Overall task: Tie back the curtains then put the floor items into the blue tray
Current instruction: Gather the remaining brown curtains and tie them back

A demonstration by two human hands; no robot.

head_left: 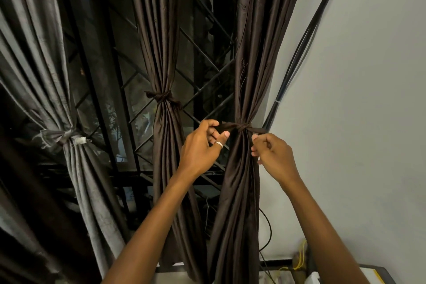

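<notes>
Left hand (200, 145): I am pinching one end of the tie (242, 127), just left of the right curtain (244, 76).
Right hand (274, 152): I am gripping the other end with curled fingers, just right of that curtain.
Tie: it is circling the right curtain's gathered middle, knotted in front.
Middle curtain (161, 53): it is hanging left of the right curtain, already tied.
Grey curtain (46, 64): it is hanging far left of the right curtain, also tied.

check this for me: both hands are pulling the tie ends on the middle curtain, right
No. In the head view the left hand and right hand are pulling the tie ends on the right curtain, by the wall; the middle curtain is already tied.
</notes>
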